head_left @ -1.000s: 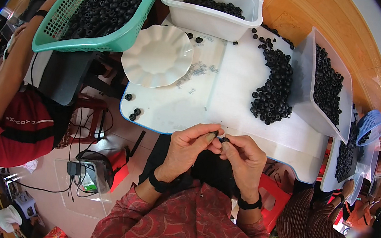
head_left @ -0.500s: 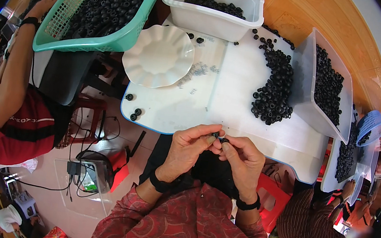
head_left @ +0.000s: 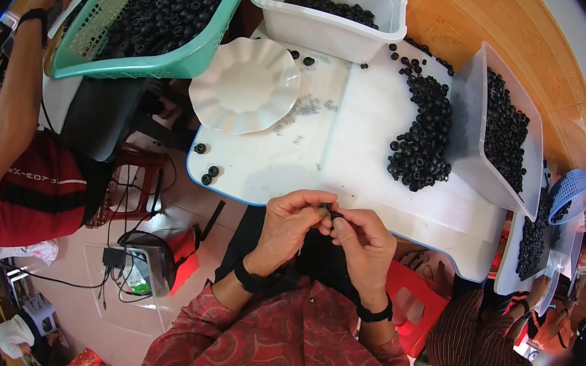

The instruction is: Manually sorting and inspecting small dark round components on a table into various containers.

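Just in front of the table's near edge, my two hands meet with the fingertips almost touching. My left hand [head_left: 283,223] is closed in a pinch on a small dark part, mostly hidden by the fingers. Thumb and fingers of my right hand [head_left: 370,249] pinch a small black round part [head_left: 335,215] against it. Whether the two pieces are joined cannot be made out. Beyond my hands, a heap of small black ring-shaped parts [head_left: 423,137] lies on the white tabletop [head_left: 367,148].
A scalloped white plate [head_left: 244,85] sits at the table's left, near a few loose black parts [head_left: 213,171]. Around the back stand a green basket [head_left: 207,48], a white tub [head_left: 319,29] and a clear bin [head_left: 474,110], all holding black parts. People work on both sides.
My right hand has shifted left, bringing its black part up against the one in my left hand. At the far left, the other person's arm has moved slightly.
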The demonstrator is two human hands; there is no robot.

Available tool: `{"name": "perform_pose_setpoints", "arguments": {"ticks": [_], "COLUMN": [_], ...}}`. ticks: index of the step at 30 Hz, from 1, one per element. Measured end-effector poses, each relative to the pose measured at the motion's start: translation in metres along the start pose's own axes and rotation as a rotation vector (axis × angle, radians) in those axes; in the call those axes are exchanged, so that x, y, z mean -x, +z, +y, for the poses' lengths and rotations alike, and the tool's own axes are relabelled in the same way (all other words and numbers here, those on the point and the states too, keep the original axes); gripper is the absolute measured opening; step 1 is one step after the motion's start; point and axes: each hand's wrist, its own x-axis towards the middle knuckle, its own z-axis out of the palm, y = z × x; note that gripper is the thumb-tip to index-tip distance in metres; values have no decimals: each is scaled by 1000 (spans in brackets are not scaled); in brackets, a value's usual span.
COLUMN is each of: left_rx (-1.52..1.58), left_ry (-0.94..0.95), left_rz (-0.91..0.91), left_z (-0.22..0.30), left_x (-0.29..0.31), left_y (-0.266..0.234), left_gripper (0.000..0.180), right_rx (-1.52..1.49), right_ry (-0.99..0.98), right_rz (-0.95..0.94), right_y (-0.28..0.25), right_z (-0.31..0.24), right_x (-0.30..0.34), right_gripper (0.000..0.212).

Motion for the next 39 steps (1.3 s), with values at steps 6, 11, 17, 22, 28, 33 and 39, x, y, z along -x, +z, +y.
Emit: {"name": "perform_pose_setpoints", "arguments": {"ticks": [6, 11, 17, 22, 28, 33, 39], "left_rx": [45, 33, 29, -18, -41, -71, -52], "left_ry": [-11, 11, 9, 17, 41, 57, 53], "left_rz": [-28, -51, -38, -50, -25, -7, -12], "left_z": [1, 2, 1, -2, 0, -2, -3], "left_x": [2, 3, 5, 6, 6, 6, 6], "left_y": [0, 1, 5, 4, 5, 5, 5], "left_gripper": [23, 23, 23, 23, 23, 24, 25], "right_rx": [-64, -71, -16, 232, 321, 160, -25], "right_ry": [56, 35, -58, -220, -262, -175, -108], "right_rz": [31, 27, 38, 83, 105, 108, 133], "right_y": [-5, -6, -5, -3, 4, 7, 10], "right_z": [0, 4, 7, 7, 5, 15, 12], "right_x": [0, 0, 1, 1, 0, 1, 1], "right_gripper": [15, 15, 17, 19, 20, 17, 17]}}
